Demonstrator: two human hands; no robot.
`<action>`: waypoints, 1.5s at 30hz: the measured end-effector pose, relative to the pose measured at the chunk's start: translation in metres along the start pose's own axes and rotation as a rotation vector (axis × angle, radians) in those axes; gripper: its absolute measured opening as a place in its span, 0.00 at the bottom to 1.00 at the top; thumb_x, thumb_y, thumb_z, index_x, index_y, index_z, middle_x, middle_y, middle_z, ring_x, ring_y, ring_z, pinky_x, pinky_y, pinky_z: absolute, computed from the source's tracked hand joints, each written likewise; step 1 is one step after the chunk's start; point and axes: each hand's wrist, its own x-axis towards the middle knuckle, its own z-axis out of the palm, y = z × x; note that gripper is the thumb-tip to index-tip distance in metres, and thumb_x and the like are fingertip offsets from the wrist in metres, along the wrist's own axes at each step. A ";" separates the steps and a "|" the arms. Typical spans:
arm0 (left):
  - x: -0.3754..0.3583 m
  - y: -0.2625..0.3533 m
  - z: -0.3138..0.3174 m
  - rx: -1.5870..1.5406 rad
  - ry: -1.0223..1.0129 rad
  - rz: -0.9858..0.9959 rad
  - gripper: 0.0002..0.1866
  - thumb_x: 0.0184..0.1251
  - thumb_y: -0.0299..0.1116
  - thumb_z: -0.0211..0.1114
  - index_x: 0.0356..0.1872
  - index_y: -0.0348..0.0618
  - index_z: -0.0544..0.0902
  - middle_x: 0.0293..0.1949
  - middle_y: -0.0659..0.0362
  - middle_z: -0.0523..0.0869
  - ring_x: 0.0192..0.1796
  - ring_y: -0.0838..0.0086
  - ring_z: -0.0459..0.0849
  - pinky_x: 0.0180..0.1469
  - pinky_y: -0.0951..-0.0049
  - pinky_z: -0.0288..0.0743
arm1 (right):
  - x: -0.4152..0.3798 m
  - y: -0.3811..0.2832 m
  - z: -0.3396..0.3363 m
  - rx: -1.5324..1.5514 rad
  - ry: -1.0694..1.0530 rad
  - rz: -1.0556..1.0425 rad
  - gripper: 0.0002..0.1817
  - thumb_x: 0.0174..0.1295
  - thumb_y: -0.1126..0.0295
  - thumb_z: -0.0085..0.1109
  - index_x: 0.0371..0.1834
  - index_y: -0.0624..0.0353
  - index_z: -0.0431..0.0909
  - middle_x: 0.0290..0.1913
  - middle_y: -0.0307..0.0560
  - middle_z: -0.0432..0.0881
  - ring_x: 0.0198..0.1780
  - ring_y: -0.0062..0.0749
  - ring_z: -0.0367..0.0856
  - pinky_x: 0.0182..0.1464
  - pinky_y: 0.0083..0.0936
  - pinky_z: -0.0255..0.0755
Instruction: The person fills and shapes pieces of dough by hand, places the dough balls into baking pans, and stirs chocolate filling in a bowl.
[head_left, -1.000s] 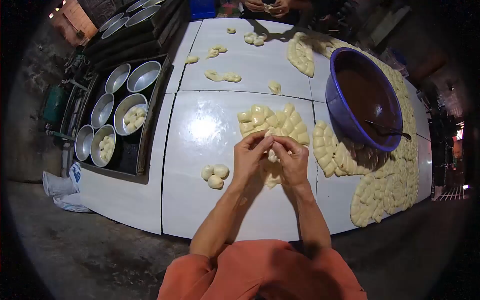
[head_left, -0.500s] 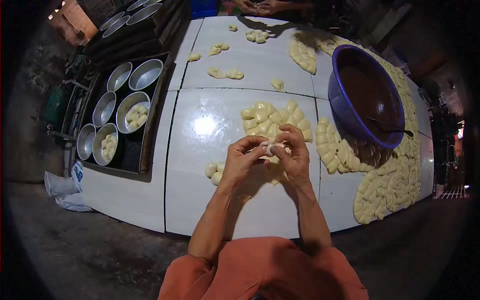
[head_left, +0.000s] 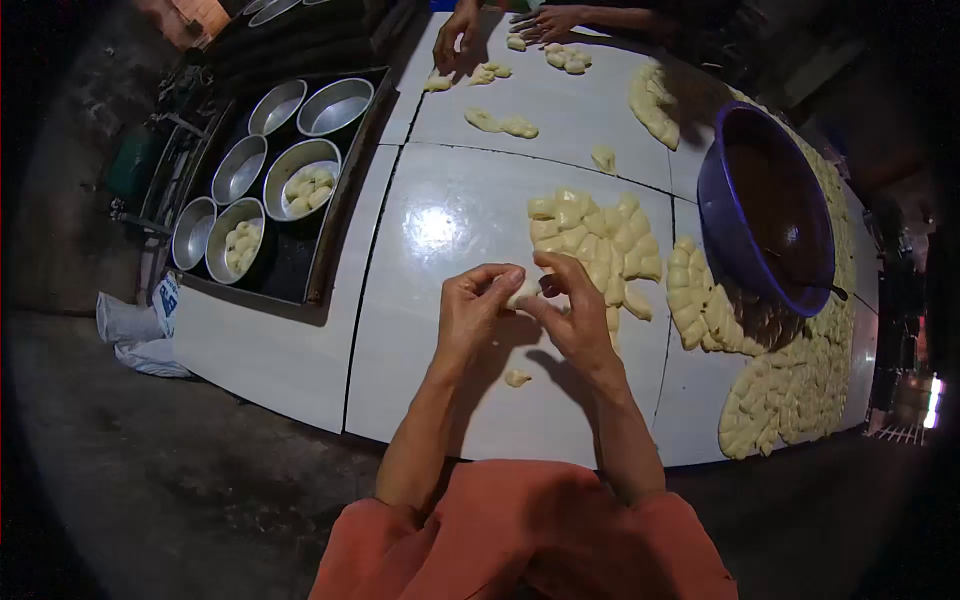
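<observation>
White table [head_left: 290, 375] stood in a dim, dark-floored room; clock read from the two hands. Bag [head_left: 135, 325] at 9: blue print, unreadable. Left hand [head_left: 470, 308] was curled, thumb and fingers pinching a ball [head_left: 523, 290]. Right hand [head_left: 572, 318] was half open, forefinger raised, thumb touching the ball or just beside it; could not tell which. Ball sat at centre, above the table: pale dough, rounded, partly hidden by fingers. Lumpy dough sheet [head_left: 590, 235] lay between 1 and 2, tub [head_left: 722, 210] at 2, scrap [head_left: 517, 378] at 6, tins [head_left: 238, 168] near 10. Co-worker's hands [head_left: 456, 40] reached in around 12.
</observation>
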 end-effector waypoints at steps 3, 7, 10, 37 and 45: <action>-0.001 0.009 -0.023 0.003 -0.025 -0.060 0.20 0.77 0.45 0.60 0.55 0.38 0.84 0.37 0.57 0.88 0.32 0.80 0.85 0.31 0.81 0.78 | -0.001 0.011 0.006 0.004 -0.207 -0.120 0.17 0.63 0.71 0.68 0.53 0.62 0.80 0.46 0.47 0.83 0.43 0.31 0.82 0.46 0.26 0.78; 0.001 0.020 -0.047 0.270 0.251 0.076 0.25 0.79 0.49 0.55 0.64 0.40 0.79 0.42 0.51 0.89 0.37 0.76 0.87 0.35 0.77 0.78 | 0.013 0.016 0.029 0.190 -0.192 0.201 0.15 0.66 0.70 0.60 0.53 0.65 0.80 0.45 0.54 0.84 0.44 0.39 0.84 0.47 0.31 0.77; 0.008 0.011 -0.078 0.502 0.225 0.083 0.22 0.75 0.44 0.60 0.59 0.39 0.83 0.44 0.49 0.89 0.42 0.71 0.89 0.41 0.73 0.80 | 0.011 0.040 0.042 -0.087 -0.476 0.145 0.16 0.68 0.67 0.56 0.54 0.64 0.80 0.47 0.57 0.84 0.48 0.47 0.83 0.52 0.35 0.76; 0.056 -0.040 0.119 1.060 -0.561 0.784 0.22 0.57 0.33 0.71 0.54 0.46 0.84 0.58 0.52 0.80 0.60 0.55 0.78 0.57 0.56 0.71 | -0.056 0.124 -0.131 0.699 0.384 0.578 0.13 0.64 0.57 0.61 0.38 0.56 0.77 0.35 0.33 0.79 0.33 0.12 0.72 0.30 0.15 0.64; 0.067 -0.059 0.118 1.183 -0.507 0.871 0.13 0.54 0.33 0.70 0.43 0.54 0.88 0.61 0.55 0.78 0.63 0.60 0.75 0.56 0.57 0.67 | -0.046 0.091 -0.134 0.849 0.262 0.516 0.09 0.60 0.72 0.65 0.34 0.56 0.72 0.31 0.39 0.79 0.29 0.20 0.76 0.31 0.19 0.69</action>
